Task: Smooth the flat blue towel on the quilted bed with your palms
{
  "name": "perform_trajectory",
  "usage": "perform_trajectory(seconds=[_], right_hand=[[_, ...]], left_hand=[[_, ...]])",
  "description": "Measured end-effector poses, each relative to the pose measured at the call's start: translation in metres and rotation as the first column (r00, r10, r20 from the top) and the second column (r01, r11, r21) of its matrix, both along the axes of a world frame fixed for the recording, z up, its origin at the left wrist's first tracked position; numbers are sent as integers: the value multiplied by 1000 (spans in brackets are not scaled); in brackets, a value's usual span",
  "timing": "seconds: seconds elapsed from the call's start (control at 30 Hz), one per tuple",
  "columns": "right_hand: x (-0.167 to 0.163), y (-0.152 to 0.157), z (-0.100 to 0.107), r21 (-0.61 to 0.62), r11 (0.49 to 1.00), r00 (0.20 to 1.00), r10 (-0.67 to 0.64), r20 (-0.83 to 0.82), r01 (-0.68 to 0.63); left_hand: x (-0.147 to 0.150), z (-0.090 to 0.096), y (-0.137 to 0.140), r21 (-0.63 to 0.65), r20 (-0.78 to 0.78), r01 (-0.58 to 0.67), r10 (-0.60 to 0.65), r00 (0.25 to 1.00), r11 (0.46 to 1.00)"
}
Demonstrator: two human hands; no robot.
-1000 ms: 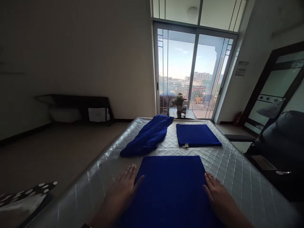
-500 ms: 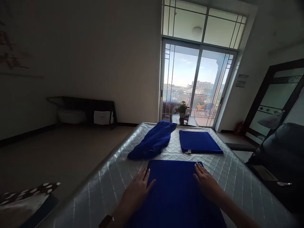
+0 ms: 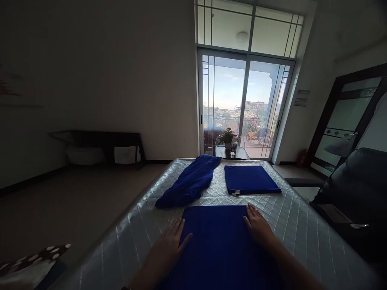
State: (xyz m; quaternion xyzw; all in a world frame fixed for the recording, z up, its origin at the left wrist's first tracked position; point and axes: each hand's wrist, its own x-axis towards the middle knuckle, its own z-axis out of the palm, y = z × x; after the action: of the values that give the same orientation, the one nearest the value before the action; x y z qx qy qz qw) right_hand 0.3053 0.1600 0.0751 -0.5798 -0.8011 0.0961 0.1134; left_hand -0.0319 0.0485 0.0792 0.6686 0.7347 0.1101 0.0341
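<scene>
A blue cloth (image 3: 217,245) lies flat with straight edges in front of me, its near end running out of view. My left hand (image 3: 169,245) rests along its left edge, fingers stretched out and thumb on the fabric. At the far right corner lies my right hand (image 3: 256,221), its fingers extended along the right edge. Beyond it, a second blue cloth (image 3: 252,179) is folded into a neat rectangle with a small white label at its near edge. To the left of that, another blue cloth (image 3: 190,183) lies in a loose, crumpled heap.
Everything lies on a silvery quilted surface (image 3: 145,231). Behind it stands a small table with a potted plant (image 3: 228,138) and a bottle (image 3: 234,146), before glass sliding doors. A dark armchair (image 3: 356,189) is at right; polka-dot fabric (image 3: 45,255) shows at lower left.
The view has shifted slightly, so the scene sits a little further left. Both hands stay at the sides of the near cloth, with the right hand a bit closer to its far corner.
</scene>
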Motion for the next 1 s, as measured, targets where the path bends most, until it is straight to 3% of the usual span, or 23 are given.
perform_trajectory(seconds=[0.13,0.23,0.33,0.43,0.53,0.63,0.7,0.8,1.0], right_hand=[[-1,-1,1,-1,1000,1000,-10,-10,10],[-1,-3,0,18,1000,1000,-20,-24,20],[-1,-4,-1,33,999,998,-30,-50,32],[-1,-5,-2,42,999,997,-26,-77,29],[0,-4,-6,57,998,995,-34,-89,39],[2,-2,-11,95,995,997,-7,-81,15],[3,-1,-15,135,990,997,45,-67,-35],[4,1,-18,158,987,996,56,-75,-44],[2,-2,-9,68,997,993,-13,-120,21]], left_hand=[[1,6,0,-37,-19,-21,20,1000,999],[2,7,1,8,-35,-36,37,999,999],[18,7,5,76,-76,43,-37,996,996],[57,7,10,94,-112,264,-253,961,960],[113,8,23,87,-120,463,-452,884,882],[164,9,48,105,-92,544,-537,839,832],[187,7,69,107,-53,531,-528,847,841],[197,-2,96,108,-8,445,-447,895,889],[152,-20,106,110,-71,318,-312,947,942]])
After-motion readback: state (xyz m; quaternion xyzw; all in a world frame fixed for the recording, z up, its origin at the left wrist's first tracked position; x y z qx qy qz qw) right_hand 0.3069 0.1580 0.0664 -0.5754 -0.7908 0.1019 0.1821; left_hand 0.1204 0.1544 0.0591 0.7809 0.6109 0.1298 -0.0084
